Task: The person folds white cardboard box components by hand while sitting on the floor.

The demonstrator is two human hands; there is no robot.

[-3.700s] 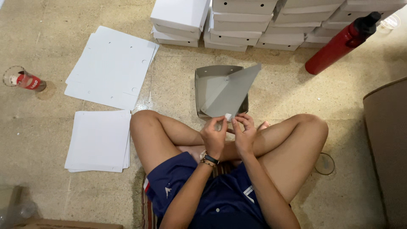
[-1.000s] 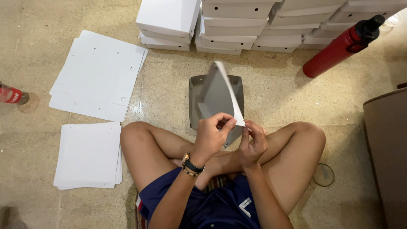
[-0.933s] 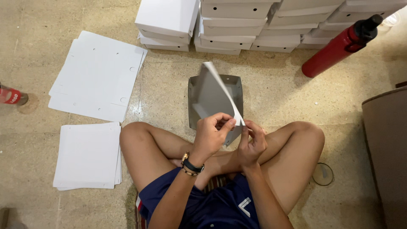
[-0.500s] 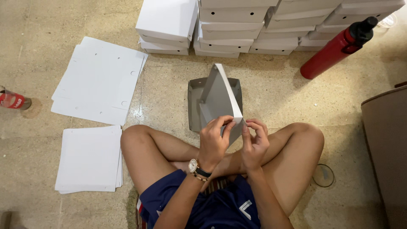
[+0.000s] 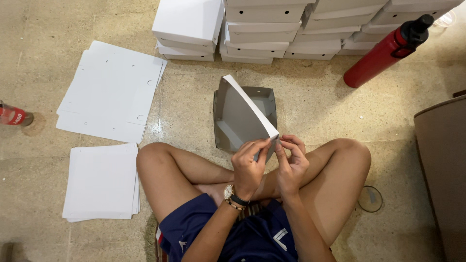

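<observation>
Both of your hands are closed on the near corner of the half-folded box (image 5: pixel 245 119). Your left hand (image 5: pixel 250 165) pinches the corner from the left, thumb and fingers clamped on the card. Your right hand (image 5: pixel 290 162) meets it from the right, fingertips pressing the same edge. Neither hand is free.

Location of the work: the box sits on the floor directly ahead of your crossed legs, its grey inside facing up, with one white-edged panel raised at a slant from the far left corner down to your fingers. The far wall of the tray appears already upright.

Step in hand, as judged: you are forming a side wall or flap at the near corner; the tray is partly shaped and not yet closed. The next move would call for keeping the crease pinched and folding the raised panel squarely, so that it seats without buckling. A slipped grip would likely let the panel spring open.

Surroundings: a stack of flat white blanks (image 5: pixel 111 92) lies on the floor to your left, with a second, smaller stack (image 5: pixel 102 182) nearer your left knee. Finished white boxes (image 5: pixel 262 29) are stacked along the far edge of the floor area. A red bottle (image 5: pixel 386 51) lies tilted at far right. A small red can (image 5: pixel 12 116) stands at the left edge.
</observation>
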